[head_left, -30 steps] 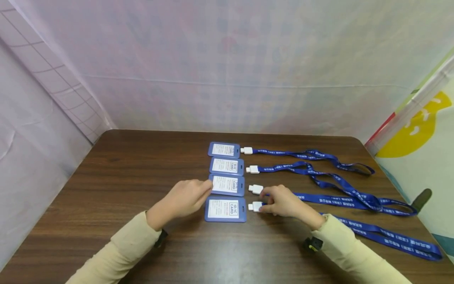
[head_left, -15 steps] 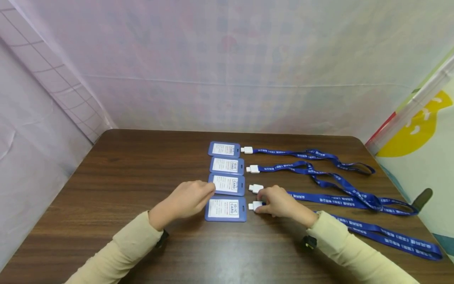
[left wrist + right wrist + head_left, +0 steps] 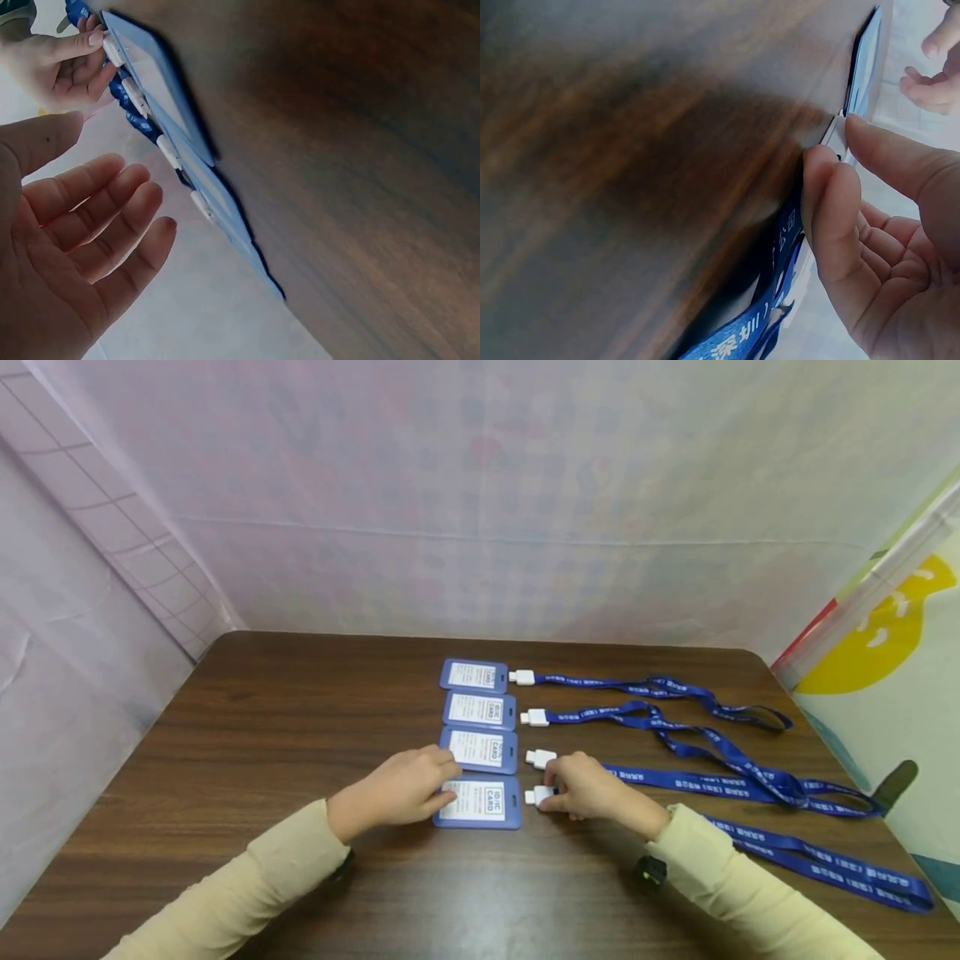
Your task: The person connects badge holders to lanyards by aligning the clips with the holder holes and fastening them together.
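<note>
Left hand (image 3: 401, 785): released, fingers loosely bent, over the left end of the nearest badge holder (image 3: 483, 802), flat on bench (image 3: 300, 718). Right hand (image 3: 588, 787): thumb and fingers pinching white clip (image 3: 536, 796) beside holder's slotted end.

Nearest badge card (image 3: 480, 811): "ID/IC CARD" | blue lanyard (image 3: 735, 339), white print: "深圳", "公司"

sleeves (image 3: 232, 885) — pale cream, long | right wrist device (image 3: 651, 870) — black, touch of yellow
</note>
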Motion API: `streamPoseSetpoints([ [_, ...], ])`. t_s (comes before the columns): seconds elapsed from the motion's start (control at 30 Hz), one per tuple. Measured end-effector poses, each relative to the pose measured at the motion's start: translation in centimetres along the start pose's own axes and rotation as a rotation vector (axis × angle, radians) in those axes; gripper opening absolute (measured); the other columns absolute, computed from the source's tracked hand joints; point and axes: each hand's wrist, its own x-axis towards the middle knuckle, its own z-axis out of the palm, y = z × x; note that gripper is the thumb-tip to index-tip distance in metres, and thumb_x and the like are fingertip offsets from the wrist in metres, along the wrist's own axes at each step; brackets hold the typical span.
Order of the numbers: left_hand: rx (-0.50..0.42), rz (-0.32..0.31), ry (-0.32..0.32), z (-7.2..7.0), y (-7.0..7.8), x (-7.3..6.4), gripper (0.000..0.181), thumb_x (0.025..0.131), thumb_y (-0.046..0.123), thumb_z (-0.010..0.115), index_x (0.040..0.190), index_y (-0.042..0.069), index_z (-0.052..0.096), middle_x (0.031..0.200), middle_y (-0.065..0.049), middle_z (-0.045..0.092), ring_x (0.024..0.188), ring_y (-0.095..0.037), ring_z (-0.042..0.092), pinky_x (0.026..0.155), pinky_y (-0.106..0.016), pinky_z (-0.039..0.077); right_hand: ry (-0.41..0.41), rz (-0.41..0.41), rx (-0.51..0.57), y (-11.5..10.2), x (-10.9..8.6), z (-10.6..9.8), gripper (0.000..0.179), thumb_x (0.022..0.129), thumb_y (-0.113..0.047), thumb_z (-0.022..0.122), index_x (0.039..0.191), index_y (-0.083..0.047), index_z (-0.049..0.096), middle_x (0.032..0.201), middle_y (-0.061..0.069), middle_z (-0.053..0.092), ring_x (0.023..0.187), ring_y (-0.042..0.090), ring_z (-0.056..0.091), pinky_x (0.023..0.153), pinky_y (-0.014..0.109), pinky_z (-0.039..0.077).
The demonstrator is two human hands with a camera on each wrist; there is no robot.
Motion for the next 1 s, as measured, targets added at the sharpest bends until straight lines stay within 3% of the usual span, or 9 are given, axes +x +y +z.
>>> streamPoseSetpoints([
  [0.2, 0.005, -0.041, -0.110, 0.43, 0.22, 0.28, 0.033, 0.079, 0.027, 0.068, 0.097, 0.001, 0.063, 0.086, -0.004, 0.054, 0.075, -0.015, 0.050, 0.064, -0.028, 0.047, -0.008, -0.014, -0.029, -0.07, 0.00, -0.08, 0.026, 0.069, -0.017, 0.079, 0.077, -0.006, 0.056, 0.045, -0.007, 0.048, 0.033, 0.003, 0.044, 0.033, 0.021, 0.039],
  [0.37, -0.013, -0.087, -0.204, 0.69, 0.51, 0.52, 0.040, 0.075, 0.035, 0.072, 0.095, 0.001, 0.063, 0.088, -0.005, 0.052, 0.076, -0.015, 0.049, 0.064, -0.027, 0.047, -0.002, -0.042, -0.072, -0.15, 0.06, 0.00, 0.026, 0.068, -0.018, 0.079, 0.076, -0.007, 0.056, 0.046, -0.008, 0.047, 0.033, 0.001, 0.043, 0.036, 0.020, 0.038],
  [0.63, 0.005, -0.100, -0.207, 1.03, 0.67, 0.51, 0.037, 0.069, 0.034, 0.077, 0.087, 0.004, 0.063, 0.085, -0.002, 0.047, 0.078, -0.016, 0.049, 0.064, -0.028, 0.047, 0.014, -0.136, -0.156, -0.32, 0.17, -0.12, 0.025, 0.069, -0.021, 0.078, 0.072, -0.008, 0.056, 0.048, -0.010, 0.045, 0.038, 0.001, 0.041, 0.041, 0.020, 0.036],
  [1.0, 0.019, -0.119, -0.215, 0.90, 0.94, 0.76, 0.036, 0.067, 0.030, 0.079, 0.086, 0.003, 0.063, 0.085, -0.002, 0.047, 0.078, -0.017, 0.047, 0.065, -0.028, 0.047, -0.026, -0.197, -0.264, -0.51, 0.67, -0.30, 0.026, 0.069, -0.022, 0.077, 0.069, -0.011, 0.053, 0.055, -0.008, 0.046, 0.048, 0.007, 0.042, 0.045, 0.023, 0.037],
])
